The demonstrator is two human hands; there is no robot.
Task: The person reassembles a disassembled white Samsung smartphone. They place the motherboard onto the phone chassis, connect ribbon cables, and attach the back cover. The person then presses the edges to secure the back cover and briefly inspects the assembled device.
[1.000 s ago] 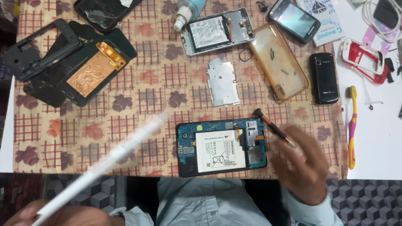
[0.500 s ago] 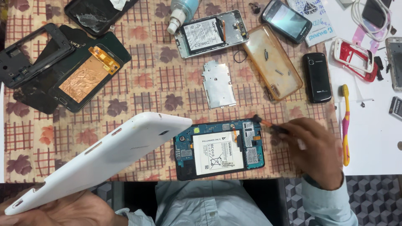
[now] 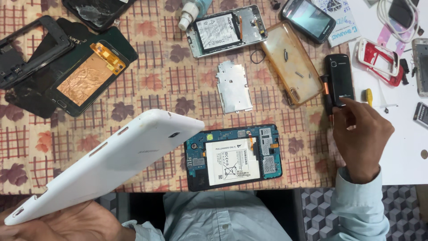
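Left hand [image 3: 67, 223], lower left of frame, grips white back cover [image 3: 111, 163] tilted above the surface [image 3: 151, 85]. Right hand [image 3: 359, 134], at right, pinches a screwdriver [image 3: 327, 96]. Opened tablet [image 3: 232, 157] lies bottom centre.

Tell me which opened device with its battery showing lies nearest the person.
The blue-framed tablet at the table's near edge, beside the white back cover in the left hand; the silver-framed phone lies at the far edge.
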